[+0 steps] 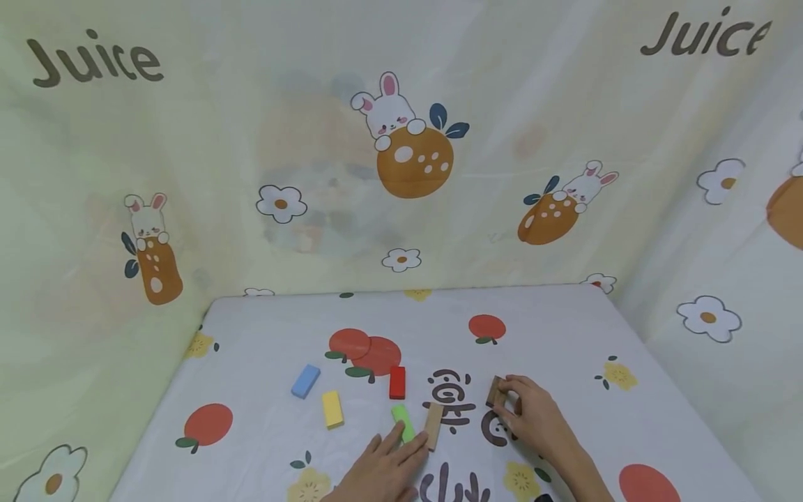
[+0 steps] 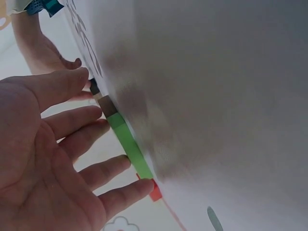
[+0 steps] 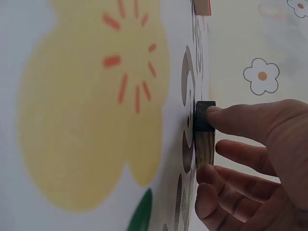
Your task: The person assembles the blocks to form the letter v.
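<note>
My left hand (image 1: pixel 378 468) reaches in from the front edge, its fingers spread and fairly straight. Its fingertips touch a light green block (image 1: pixel 403 422) and a tan wooden block (image 1: pixel 433 426), which stand close together. In the left wrist view, the fingers lie along the side of the green block (image 2: pixel 129 144). Over on the right, my right hand (image 1: pixel 541 417) pinches a dark brown wooden block (image 1: pixel 494 392) between thumb and fingers. The right wrist view shows the thumb on the nearly black part of this dark block (image 3: pixel 205 139), with fingertips at its browner end.
A red block (image 1: pixel 397 383) stands just behind the green one. Farther left lie a yellow block (image 1: pixel 333 409) and a blue block (image 1: pixel 306 381). The white tablecloth (image 1: pixel 263 460) has printed fruit, flowers and lettering. Patterned curtains (image 1: pixel 251 125) enclose the table at the back and sides.
</note>
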The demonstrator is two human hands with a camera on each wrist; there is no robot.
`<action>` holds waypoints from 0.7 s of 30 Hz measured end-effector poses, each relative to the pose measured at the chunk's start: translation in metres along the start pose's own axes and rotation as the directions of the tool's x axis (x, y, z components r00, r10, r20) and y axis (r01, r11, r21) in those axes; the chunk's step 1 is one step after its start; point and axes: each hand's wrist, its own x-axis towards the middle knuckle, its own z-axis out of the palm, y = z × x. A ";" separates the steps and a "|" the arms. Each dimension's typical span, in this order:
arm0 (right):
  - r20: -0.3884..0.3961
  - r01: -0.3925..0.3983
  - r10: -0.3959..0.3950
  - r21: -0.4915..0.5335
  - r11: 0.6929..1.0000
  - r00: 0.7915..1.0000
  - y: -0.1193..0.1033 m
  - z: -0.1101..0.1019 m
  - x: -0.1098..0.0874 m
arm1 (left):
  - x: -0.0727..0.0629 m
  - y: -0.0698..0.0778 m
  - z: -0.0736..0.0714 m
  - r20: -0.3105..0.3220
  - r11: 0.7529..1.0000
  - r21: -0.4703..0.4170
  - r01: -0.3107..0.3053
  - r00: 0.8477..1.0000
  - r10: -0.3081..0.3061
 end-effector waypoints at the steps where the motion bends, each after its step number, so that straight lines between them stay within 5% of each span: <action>1: 0.000 -0.001 0.001 -0.003 1.000 1.000 0.000 0.000 0.000 | 0.001 0.000 0.000 0.002 1.000 0.000 0.000 1.000 0.000; 21: 0.001 0.016 -0.016 0.013 1.000 1.000 0.006 0.002 0.004 | 0.004 0.003 -0.001 0.041 0.998 -0.024 0.054 0.998 -0.053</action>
